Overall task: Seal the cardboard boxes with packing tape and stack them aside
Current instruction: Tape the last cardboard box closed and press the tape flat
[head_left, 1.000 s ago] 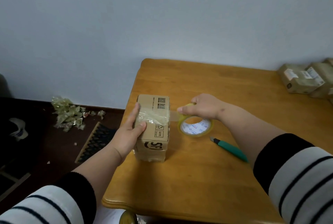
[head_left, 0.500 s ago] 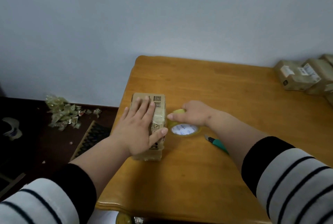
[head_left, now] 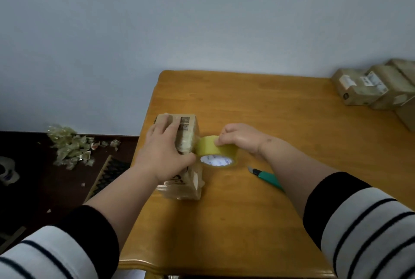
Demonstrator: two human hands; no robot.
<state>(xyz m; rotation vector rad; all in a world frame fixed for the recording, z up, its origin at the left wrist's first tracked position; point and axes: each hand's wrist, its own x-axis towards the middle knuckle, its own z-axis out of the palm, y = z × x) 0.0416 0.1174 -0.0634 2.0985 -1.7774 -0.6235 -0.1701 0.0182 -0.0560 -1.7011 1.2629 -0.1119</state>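
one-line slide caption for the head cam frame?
Left hand presses the cardboard box while right hand holds the tape roll against its side.

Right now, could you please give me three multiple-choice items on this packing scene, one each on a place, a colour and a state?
1. Where does the utility knife lie?
A. on the table, right of the tape roll
B. on top of the box
C. on the floor

2. What colour is the tape roll?
A. red
B. yellow
C. black

3. What is the left hand doing?
A. hanging idle off the table
B. holding the knife
C. pressing on the cardboard box

Answers: 1 A, it rests on the table beside the right forearm. 2 B, its band shows yellow under the right hand. 3 C, its palm lies across the cardboard box.
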